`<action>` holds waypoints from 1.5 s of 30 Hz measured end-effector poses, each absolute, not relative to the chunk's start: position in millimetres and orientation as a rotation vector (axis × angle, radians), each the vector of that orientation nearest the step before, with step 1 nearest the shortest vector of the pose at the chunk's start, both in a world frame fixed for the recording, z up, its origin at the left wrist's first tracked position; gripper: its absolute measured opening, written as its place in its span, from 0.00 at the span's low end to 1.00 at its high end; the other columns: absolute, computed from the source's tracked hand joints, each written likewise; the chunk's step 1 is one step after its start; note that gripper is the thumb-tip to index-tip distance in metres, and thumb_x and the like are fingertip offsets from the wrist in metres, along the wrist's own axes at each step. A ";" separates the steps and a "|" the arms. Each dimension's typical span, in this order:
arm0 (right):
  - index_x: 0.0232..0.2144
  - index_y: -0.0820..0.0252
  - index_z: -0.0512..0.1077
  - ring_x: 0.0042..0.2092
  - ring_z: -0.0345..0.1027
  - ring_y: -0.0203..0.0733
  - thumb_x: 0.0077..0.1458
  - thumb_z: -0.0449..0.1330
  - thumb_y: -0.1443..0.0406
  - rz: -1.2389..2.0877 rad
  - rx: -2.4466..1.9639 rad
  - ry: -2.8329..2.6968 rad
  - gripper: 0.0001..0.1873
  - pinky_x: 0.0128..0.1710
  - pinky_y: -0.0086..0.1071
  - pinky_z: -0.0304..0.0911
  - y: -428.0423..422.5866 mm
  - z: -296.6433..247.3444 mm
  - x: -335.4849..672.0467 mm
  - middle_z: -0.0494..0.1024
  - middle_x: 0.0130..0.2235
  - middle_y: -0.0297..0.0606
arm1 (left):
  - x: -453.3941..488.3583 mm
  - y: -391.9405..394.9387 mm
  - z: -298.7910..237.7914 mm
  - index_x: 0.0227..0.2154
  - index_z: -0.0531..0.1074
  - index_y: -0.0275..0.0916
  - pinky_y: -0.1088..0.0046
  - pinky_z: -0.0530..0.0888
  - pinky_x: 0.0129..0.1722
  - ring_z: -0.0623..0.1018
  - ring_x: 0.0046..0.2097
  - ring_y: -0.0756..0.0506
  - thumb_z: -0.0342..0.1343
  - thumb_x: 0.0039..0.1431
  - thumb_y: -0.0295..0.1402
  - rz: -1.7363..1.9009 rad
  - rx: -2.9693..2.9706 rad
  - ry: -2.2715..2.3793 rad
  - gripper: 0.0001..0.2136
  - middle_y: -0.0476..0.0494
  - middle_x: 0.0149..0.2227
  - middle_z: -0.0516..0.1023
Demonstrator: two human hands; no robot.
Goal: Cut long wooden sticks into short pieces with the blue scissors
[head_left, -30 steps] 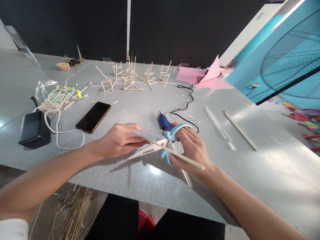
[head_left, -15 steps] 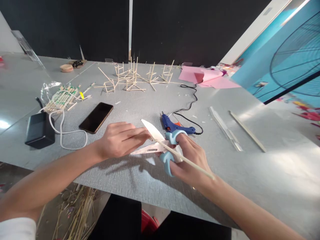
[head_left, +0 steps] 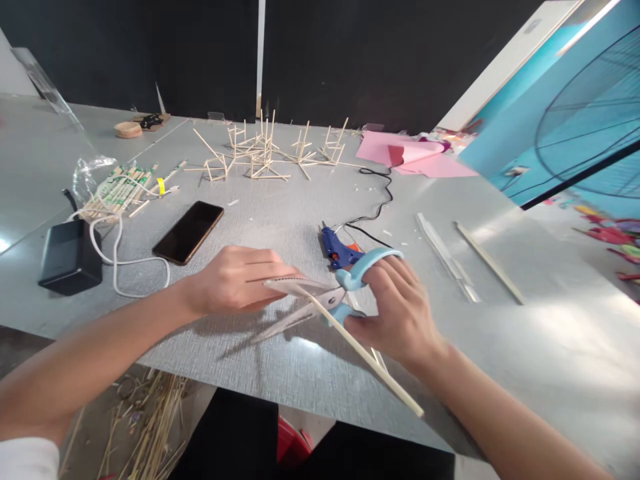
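Observation:
My right hand (head_left: 397,313) grips light-blue-handled scissors (head_left: 320,300), fingers through the loops, blades parted and pointing left. A thin wooden stick (head_left: 365,357) lies between the blades and runs down-right past my right wrist. My left hand (head_left: 235,280) is closed on the stick's far end, fingertips right beside the upper blade. Both hands hover just above the grey table (head_left: 280,220), near its front edge.
A blue glue gun (head_left: 337,247) with a black cord lies behind the scissors. A black phone (head_left: 189,232), a black power bank (head_left: 70,257) with a white cable, a bag of sticks (head_left: 117,190), glued stick frames (head_left: 260,157), pink paper (head_left: 410,157) and two flat strips (head_left: 465,263) lie around.
The scissors' blades swung from wide open with one blade pointing up to flatter and narrower around the stick. The stick's free end dropped lower toward the table's front edge.

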State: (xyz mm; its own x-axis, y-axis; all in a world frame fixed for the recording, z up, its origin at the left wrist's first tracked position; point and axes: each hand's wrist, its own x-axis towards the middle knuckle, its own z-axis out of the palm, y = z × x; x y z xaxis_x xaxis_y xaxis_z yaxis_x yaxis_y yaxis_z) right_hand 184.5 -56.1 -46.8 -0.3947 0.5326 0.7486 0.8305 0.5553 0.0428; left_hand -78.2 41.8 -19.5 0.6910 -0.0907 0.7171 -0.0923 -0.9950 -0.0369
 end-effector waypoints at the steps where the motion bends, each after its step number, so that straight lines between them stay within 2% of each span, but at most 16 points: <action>1: 0.43 0.56 0.65 0.34 0.65 0.48 0.52 0.61 0.66 -0.578 -1.077 -2.095 0.15 0.33 0.39 0.61 -55.5 -45.2 185.6 0.74 0.34 0.40 | -78.5 41.3 -18.8 0.49 0.74 0.37 0.68 0.83 0.39 0.84 0.45 0.44 0.54 0.72 0.30 1.184 2.857 -0.156 0.08 0.39 0.46 0.85; 4: 0.44 0.57 0.66 0.34 0.65 0.48 0.55 0.61 0.66 -0.637 -1.047 -2.105 0.14 0.33 0.39 0.61 -54.1 -42.2 187.6 0.75 0.34 0.41 | -78.9 39.5 -16.4 0.51 0.74 0.35 0.67 0.83 0.40 0.84 0.45 0.44 0.53 0.72 0.30 1.108 2.811 -0.138 0.10 0.37 0.44 0.85; 9: 0.42 0.57 0.66 0.34 0.66 0.48 0.55 0.62 0.67 -0.672 -1.046 -2.089 0.12 0.32 0.39 0.61 -53.8 -41.6 188.4 0.74 0.33 0.40 | -78.3 38.5 -15.3 0.49 0.73 0.38 0.69 0.81 0.36 0.84 0.42 0.45 0.53 0.73 0.31 1.106 2.845 -0.102 0.08 0.41 0.42 0.85; 13: 0.41 0.57 0.67 0.34 0.67 0.47 0.56 0.61 0.69 -0.673 -1.055 -2.086 0.10 0.32 0.39 0.61 -54.6 -40.9 189.3 0.75 0.33 0.40 | -78.0 37.8 -15.8 0.49 0.74 0.39 0.69 0.79 0.36 0.82 0.43 0.45 0.51 0.73 0.31 1.081 2.856 -0.054 0.09 0.42 0.42 0.85; 16: 0.42 0.56 0.68 0.34 0.67 0.47 0.59 0.63 0.66 -0.697 -1.040 -2.079 0.09 0.33 0.39 0.61 -54.1 -41.0 190.1 0.76 0.34 0.40 | -78.1 37.3 -15.7 0.50 0.74 0.39 0.69 0.78 0.36 0.82 0.44 0.45 0.51 0.74 0.33 1.031 2.844 -0.031 0.09 0.42 0.43 0.85; 20: 0.41 0.56 0.68 0.33 0.68 0.46 0.60 0.67 0.60 -0.776 -1.034 -2.053 0.12 0.32 0.39 0.60 -53.4 -41.8 191.3 0.78 0.33 0.39 | -78.8 38.4 -16.6 0.53 0.75 0.41 0.68 0.79 0.38 0.81 0.45 0.45 0.53 0.73 0.32 1.028 2.867 -0.088 0.11 0.42 0.44 0.85; 24: 0.40 0.56 0.68 0.32 0.68 0.46 0.58 0.69 0.62 -0.813 -1.026 -2.062 0.14 0.32 0.40 0.59 -55.9 -40.9 192.6 0.80 0.33 0.39 | -80.0 39.3 -16.6 0.53 0.77 0.44 0.68 0.79 0.39 0.82 0.45 0.45 0.52 0.73 0.30 1.045 2.842 -0.083 0.12 0.44 0.44 0.85; 28: 0.42 0.54 0.68 0.33 0.68 0.48 0.56 0.69 0.62 -0.818 -1.049 -2.094 0.15 0.33 0.41 0.60 -58.5 -39.1 193.1 0.80 0.33 0.39 | -79.0 37.9 -14.2 0.53 0.78 0.46 0.66 0.81 0.42 0.82 0.47 0.44 0.51 0.73 0.30 0.960 2.784 -0.064 0.14 0.43 0.49 0.85; 30: 0.42 0.54 0.67 0.33 0.68 0.48 0.56 0.68 0.64 -0.802 -1.061 -2.078 0.14 0.32 0.41 0.60 -57.9 -39.2 192.8 0.79 0.33 0.39 | -76.2 36.9 -15.0 0.54 0.78 0.44 0.64 0.82 0.44 0.82 0.49 0.43 0.53 0.71 0.29 0.974 2.693 -0.066 0.14 0.40 0.51 0.84; 32: 0.41 0.54 0.67 0.33 0.68 0.48 0.56 0.65 0.65 -0.736 -1.094 -2.056 0.12 0.32 0.41 0.61 -56.0 -41.0 192.6 0.77 0.33 0.40 | -72.1 36.2 -18.6 0.52 0.79 0.41 0.66 0.81 0.43 0.82 0.47 0.43 0.56 0.69 0.28 1.014 2.558 -0.049 0.12 0.37 0.48 0.85; 35: 0.39 0.54 0.65 0.35 0.68 0.49 0.53 0.63 0.65 -0.569 -1.164 -2.031 0.12 0.34 0.41 0.63 -52.9 -45.8 191.6 0.75 0.34 0.40 | -66.3 35.8 -26.2 0.44 0.83 0.39 0.71 0.80 0.37 0.82 0.40 0.46 0.61 0.67 0.29 1.003 2.306 0.084 0.07 0.38 0.39 0.86; 38: 0.36 0.53 0.64 0.34 0.68 0.47 0.52 0.63 0.63 -0.372 -1.260 -1.965 0.11 0.34 0.40 0.64 -52.6 -48.2 187.8 0.74 0.33 0.38 | -64.0 35.9 -29.5 0.41 0.85 0.38 0.75 0.77 0.31 0.83 0.35 0.47 0.62 0.66 0.32 0.803 2.013 0.284 0.07 0.40 0.35 0.85; 41: 0.32 0.53 0.63 0.29 0.66 0.41 0.53 0.65 0.60 -0.101 -1.401 -1.875 0.12 0.29 0.36 0.62 -54.1 -45.5 182.0 0.72 0.29 0.34 | -64.7 36.5 -26.9 0.44 0.84 0.37 0.76 0.76 0.27 0.83 0.34 0.47 0.62 0.66 0.36 0.542 1.736 0.396 0.10 0.37 0.38 0.86; 45: 0.28 0.54 0.64 0.24 0.62 0.36 0.55 0.66 0.57 0.157 -1.513 -1.796 0.15 0.25 0.32 0.58 -53.7 -42.2 177.8 0.70 0.24 0.30 | -65.1 37.6 -24.9 0.44 0.84 0.38 0.76 0.77 0.29 0.84 0.35 0.48 0.63 0.66 0.37 0.453 1.548 0.398 0.11 0.34 0.45 0.86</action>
State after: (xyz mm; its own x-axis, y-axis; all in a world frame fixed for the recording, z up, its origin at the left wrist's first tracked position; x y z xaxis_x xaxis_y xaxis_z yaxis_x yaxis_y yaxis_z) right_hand 177.8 -53.7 -42.2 -0.0009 0.8838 0.4679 0.7894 0.2879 -0.5422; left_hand -65.1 37.6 -24.9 0.8566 0.5146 0.0386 -0.0284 -0.0277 0.9992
